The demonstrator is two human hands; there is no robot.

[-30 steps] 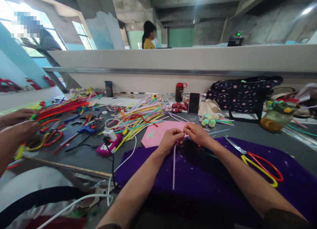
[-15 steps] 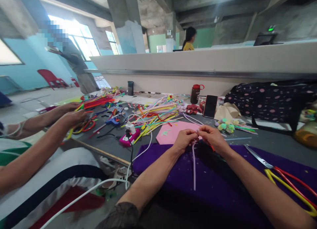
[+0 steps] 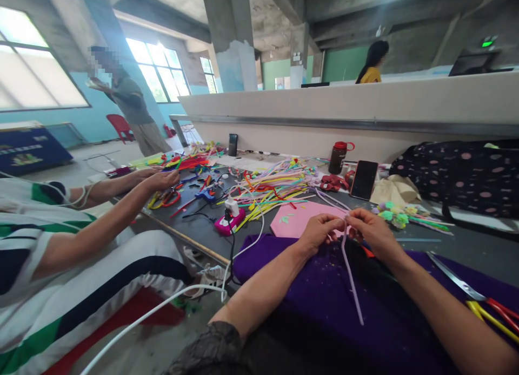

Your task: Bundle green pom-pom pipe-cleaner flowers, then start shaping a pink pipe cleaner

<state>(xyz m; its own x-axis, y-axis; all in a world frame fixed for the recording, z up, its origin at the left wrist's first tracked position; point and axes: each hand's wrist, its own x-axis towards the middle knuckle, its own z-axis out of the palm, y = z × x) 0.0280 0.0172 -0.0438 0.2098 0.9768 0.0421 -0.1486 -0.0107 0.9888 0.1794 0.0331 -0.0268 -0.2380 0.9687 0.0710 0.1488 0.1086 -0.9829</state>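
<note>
My left hand [image 3: 323, 232] and my right hand [image 3: 372, 230] meet over the purple cloth [image 3: 275, 272] on my lap. Both are closed, fingertips pinching the upper end of a lavender pipe cleaner [image 3: 352, 280]. Its long tail hangs down between them, slanting to the right over the cloth. The fingers partly hide the pinched end. Just beyond my hands lies a pink board [image 3: 298, 215] with small pale green bits on it. Scissors with red and yellow handles [image 3: 460, 280] rest by my right forearm.
A heap of coloured pipe cleaners [image 3: 275, 185] spreads over the dark table. A magenta power strip [image 3: 227, 223] with white cable is left of the board. Phone [image 3: 364, 180], bottle [image 3: 338, 158] and dark bag [image 3: 466, 177] stand behind. A co-worker's hands [image 3: 162, 179] work at left.
The view has turned left, so things sit further right in it. The pipe cleaner's tail now slants right instead of hanging nearly straight. Both hands keep their pinch.
</note>
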